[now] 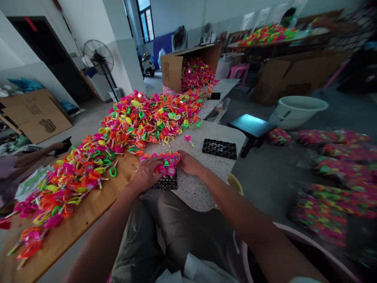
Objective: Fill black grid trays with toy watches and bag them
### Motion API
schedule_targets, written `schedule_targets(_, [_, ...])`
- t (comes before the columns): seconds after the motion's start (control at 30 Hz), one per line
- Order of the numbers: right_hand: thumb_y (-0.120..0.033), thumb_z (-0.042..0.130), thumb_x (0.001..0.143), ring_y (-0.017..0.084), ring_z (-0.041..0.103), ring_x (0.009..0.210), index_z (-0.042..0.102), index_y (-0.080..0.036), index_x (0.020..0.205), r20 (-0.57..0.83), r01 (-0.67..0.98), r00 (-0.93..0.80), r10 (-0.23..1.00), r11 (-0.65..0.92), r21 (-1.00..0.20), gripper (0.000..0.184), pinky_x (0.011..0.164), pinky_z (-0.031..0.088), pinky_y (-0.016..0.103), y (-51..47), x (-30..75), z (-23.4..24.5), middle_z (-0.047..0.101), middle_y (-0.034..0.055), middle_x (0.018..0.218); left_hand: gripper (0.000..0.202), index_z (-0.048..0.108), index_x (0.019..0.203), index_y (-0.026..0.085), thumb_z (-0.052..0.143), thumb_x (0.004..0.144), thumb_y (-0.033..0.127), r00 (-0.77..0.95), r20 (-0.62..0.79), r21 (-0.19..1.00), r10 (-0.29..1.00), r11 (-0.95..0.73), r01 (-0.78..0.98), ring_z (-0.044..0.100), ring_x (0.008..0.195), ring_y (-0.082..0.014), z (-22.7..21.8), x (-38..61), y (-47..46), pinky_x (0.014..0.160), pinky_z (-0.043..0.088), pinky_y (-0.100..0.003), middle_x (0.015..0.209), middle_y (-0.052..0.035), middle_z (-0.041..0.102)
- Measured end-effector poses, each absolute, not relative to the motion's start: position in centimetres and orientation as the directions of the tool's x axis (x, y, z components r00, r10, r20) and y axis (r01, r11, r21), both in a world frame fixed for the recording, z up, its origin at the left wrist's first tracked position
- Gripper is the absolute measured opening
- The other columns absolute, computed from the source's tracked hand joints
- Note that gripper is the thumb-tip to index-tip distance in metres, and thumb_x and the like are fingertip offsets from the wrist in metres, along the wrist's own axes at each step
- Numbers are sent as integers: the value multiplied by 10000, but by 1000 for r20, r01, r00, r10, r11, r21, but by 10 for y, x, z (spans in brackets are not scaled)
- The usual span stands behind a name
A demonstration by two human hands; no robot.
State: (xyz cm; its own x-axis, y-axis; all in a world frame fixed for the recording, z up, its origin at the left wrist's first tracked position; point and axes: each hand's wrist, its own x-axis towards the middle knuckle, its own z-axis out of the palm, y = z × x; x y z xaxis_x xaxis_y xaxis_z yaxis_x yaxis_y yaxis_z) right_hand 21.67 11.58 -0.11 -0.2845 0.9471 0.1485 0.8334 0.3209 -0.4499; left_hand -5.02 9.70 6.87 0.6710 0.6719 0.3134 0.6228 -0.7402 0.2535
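A black grid tray (166,183) lies on the speckled tabletop in front of my lap. Pink and orange plastic toy watches (169,169) fill its far part, with a small green piece among them. My left hand (147,173) rests on the left side of these watches, its fingers stretched over them. From the right, my right hand (187,162) has its fingers curled against an orange toy watch at the tray's far right corner; the fingertips are partly hidden. Just beyond the tray spreads a large heap of bright toy watches (147,122), several with printed sticks.
Another black grid tray (219,148) lies to the right. An overturned cardboard box (172,72) spills more watches at the back. A tablet-like screen (251,125), a pale tub (299,112) and filled bags (324,212) stand right. Another person's arm (38,155) shows at left.
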Motion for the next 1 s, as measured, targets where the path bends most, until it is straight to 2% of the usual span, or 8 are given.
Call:
schedule_targets(0.07, [-249,580,938,213,584,1184,668,-172,1243,114,862,-301,947,321,-392,326,999,421,284,114,215,-1,623,118,1306,377,630,1273,295,686,905,355,669,319,254,671,-741,622,566,1336,-250,68,-51,97,1159,446,-490,1402,-51,637])
schedule_targets(0.2, [-329,620,921,216,650,972,675,-153,1185,53,940,-146,988,156,-303,322,843,447,270,96,229,-6,656,141,1163,368,634,1260,278,689,901,341,658,309,261,687,-726,636,558,1345,-259,67,-50,95,1167,434,-497,1407,-61,634])
schedule_targets(0.3, [-393,665,893,228,655,941,678,-170,1204,-8,934,-177,984,165,-315,383,796,440,269,87,251,-8,683,121,1118,359,635,1258,270,679,910,346,658,314,262,684,-729,633,554,1347,-252,67,-50,95,1173,426,-488,1410,-62,631])
schedule_targets(0.4, [-297,581,939,223,656,970,634,-184,1327,-39,933,-159,986,137,-333,408,798,426,260,89,271,-7,698,105,1112,358,636,1265,273,669,916,346,669,332,253,665,-746,616,550,1349,-239,62,-50,98,1180,415,-467,1418,-53,624])
schedule_targets(0.53, [-186,472,962,210,654,959,532,-239,1466,-20,960,-168,986,159,-229,510,808,411,268,100,272,-7,645,118,1225,374,639,1272,280,680,907,354,664,339,249,667,-744,620,540,1358,-238,53,-52,102,1183,405,-456,1426,-43,618])
schedule_targets(0.77, [-266,434,1001,236,659,937,678,-166,1228,-109,976,-204,973,194,-96,348,783,413,297,102,265,-6,663,153,1134,377,638,1279,289,677,911,362,665,318,265,676,-736,623,547,1354,-238,61,-51,99,1178,415,-462,1414,-46,625])
schedule_targets(0.9, [-294,496,969,236,658,941,694,-137,1103,-55,986,-121,991,114,-119,286,779,410,291,81,276,-10,702,159,1107,374,640,1277,279,675,915,366,662,324,266,676,-737,621,548,1352,-241,64,-49,96,1176,410,-464,1404,-53,633])
schedule_targets(1.0, [-289,545,918,221,662,863,687,-151,1038,63,959,4,998,14,-283,232,734,413,280,64,265,-20,734,127,999,391,634,1288,272,680,915,377,653,332,270,681,-732,625,539,1360,-240,62,-49,97,1183,400,-460,1405,-49,634])
